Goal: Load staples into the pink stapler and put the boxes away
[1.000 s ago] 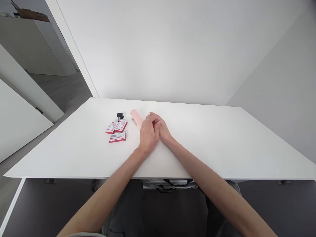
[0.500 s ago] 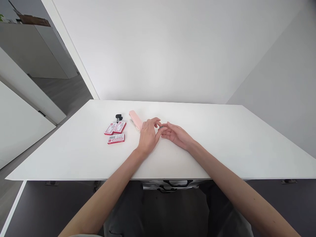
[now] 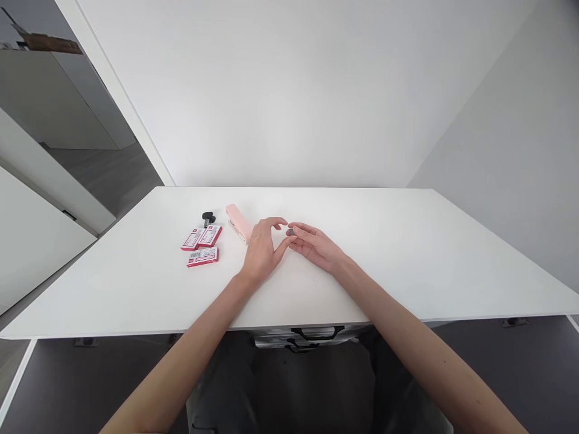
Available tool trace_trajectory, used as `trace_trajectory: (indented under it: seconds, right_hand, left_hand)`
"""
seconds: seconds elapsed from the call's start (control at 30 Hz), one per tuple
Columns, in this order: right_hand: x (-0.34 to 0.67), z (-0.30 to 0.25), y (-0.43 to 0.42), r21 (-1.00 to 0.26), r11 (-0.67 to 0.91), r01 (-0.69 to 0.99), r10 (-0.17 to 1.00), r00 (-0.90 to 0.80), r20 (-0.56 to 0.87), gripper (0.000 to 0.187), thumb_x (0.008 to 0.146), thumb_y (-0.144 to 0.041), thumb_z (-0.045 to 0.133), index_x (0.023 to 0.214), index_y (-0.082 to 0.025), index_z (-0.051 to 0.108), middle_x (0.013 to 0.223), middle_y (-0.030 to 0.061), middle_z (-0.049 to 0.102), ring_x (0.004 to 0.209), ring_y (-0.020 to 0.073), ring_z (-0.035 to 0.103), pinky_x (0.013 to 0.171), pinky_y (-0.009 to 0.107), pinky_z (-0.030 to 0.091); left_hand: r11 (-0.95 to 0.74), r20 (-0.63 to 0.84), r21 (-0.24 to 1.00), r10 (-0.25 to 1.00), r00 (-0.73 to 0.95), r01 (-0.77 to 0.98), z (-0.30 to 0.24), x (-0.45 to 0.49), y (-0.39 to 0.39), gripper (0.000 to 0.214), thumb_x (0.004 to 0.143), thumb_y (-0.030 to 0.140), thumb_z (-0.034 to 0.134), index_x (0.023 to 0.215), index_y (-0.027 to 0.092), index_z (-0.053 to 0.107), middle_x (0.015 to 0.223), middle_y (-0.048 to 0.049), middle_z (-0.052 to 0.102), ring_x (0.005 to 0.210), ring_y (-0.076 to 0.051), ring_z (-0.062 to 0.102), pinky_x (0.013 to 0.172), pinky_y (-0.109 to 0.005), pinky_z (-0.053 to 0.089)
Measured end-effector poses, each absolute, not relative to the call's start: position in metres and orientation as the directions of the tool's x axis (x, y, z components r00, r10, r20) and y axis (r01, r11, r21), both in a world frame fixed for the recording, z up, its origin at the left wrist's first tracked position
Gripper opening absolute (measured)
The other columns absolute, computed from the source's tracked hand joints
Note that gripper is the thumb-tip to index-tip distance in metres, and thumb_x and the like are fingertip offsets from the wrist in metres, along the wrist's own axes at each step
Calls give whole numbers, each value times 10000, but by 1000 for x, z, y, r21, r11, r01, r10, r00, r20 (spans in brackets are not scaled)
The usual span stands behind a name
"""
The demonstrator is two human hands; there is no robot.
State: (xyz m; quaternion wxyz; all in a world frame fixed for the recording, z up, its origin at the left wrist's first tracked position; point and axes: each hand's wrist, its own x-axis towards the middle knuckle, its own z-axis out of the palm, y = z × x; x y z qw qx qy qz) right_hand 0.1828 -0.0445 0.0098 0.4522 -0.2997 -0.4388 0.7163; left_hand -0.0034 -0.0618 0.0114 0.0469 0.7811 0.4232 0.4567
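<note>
My right hand (image 3: pixel 318 248) pinches a short dark grey strip of staples (image 3: pixel 290 232) between thumb and fingers, just above the white tabletop. Beside it on the left, my left hand (image 3: pixel 261 247) is open, thumb and fingers apart around the strip's near end; its thumb tip comes close to or touches the right fingers. A pink stapler (image 3: pixel 239 222) lies just behind and left of my left hand, its near end partly covered by that hand.
Left of the stapler lie three small red-and-white boxes (image 3: pixel 202 257) and a small black object with a metal part (image 3: pixel 208 217). The white table (image 3: pixel 407 253) meets a white wall at the back. Drawers with black handles (image 3: pixel 318 333) sit below the front edge.
My left fingers have spread and come off the staple strip, which is now in my right fingers. The whole view has shifted a little; the stapler and boxes lie as before.
</note>
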Motion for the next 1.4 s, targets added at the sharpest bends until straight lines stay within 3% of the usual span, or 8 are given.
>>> trace_trajectory:
  seconds: [0.13, 0.27, 0.5, 0.63, 0.77, 1.03, 1.23, 1.4]
  right_hand:
    - [185, 12, -44, -880, -199, -432, 930, -365, -32, 359, 807, -478, 851, 1069, -257, 745, 1101, 46, 722, 993, 175, 688, 993, 361, 554]
    - [186, 12, -44, -859, -206, -468, 938, -344, -37, 331, 820, -473, 840, 1044, -255, 733, 1080, 36, 710, 918, 152, 670, 957, 332, 556]
    - [186, 12, -45, -842, -217, -495, 939, -340, -42, 318, 809, -457, 856, 1015, -247, 735, 1048, 37, 700, 870, 143, 650, 937, 325, 563]
    - [186, 10, -45, -835, -231, -499, 938, -343, -55, 317, 790, -441, 878, 996, -241, 744, 1028, 41, 709, 902, 155, 660, 944, 335, 565]
    - [186, 9, -44, -834, -235, -500, 937, -343, -59, 319, 783, -433, 882, 991, -236, 743, 1032, 44, 718, 902, 156, 665, 933, 336, 565]
    - [184, 5, -49, -836, -235, -495, 931, -362, -48, 312, 761, -409, 910, 966, -224, 766, 1024, 39, 722, 912, 147, 655, 950, 312, 531]
    - [186, 4, -60, -884, -135, -447, 938, -346, 32, 326, 762, -422, 901, 985, -231, 760, 1033, 32, 723, 864, 134, 640, 952, 332, 504]
    - [195, 2, -76, -929, -80, -362, 939, -341, 52, 349, 767, -437, 885, 1008, -226, 745, 1037, 32, 717, 875, 143, 646, 936, 349, 502]
  left_hand:
    - [-609, 663, 428, 714, 226, 667, 11, -6, -59, 301, 1035, 352, 548, 1303, 236, 472, 1280, -104, 644, 1151, -252, 621, 990, -439, 476]
    - [-518, 611, 324, 753, 244, 792, 4, -10, -53, 233, 975, 239, 547, 1206, 216, 524, 1196, -126, 677, 1173, -324, 607, 1009, -511, 439]
    - [-334, 623, 290, 777, 89, 897, -9, -13, -48, 312, 862, 214, 616, 1163, 177, 545, 1121, -185, 674, 1242, -419, 568, 1088, -629, 372]
    - [-291, 645, 307, 764, 27, 906, -16, -14, -45, 375, 851, 241, 636, 1202, 156, 534, 1315, -238, 606, 1431, -472, 415, 1170, -685, 284]
    - [-276, 616, 357, 787, -3, 892, -25, -18, -39, 429, 857, 261, 631, 1254, 142, 518, 1449, -259, 529, 1492, -478, 345, 1201, -707, 252]
    - [-75, 426, 397, 898, -111, 915, -17, -19, -34, 599, 907, 338, 571, 1403, 30, 432, 1568, -311, 418, 1553, -466, 249, 1256, -660, 209]
    - [-172, 397, 346, 918, 23, 922, -11, -16, -50, 567, 923, 307, 553, 1397, 13, 454, 1611, -318, 367, 1585, -458, 184, 1275, -641, 216]
    - [-360, 449, 226, 863, 231, 905, -7, -33, -87, 414, 982, 306, 476, 1346, 113, 521, 1552, -231, 492, 1588, -412, 223, 1252, -650, 288]
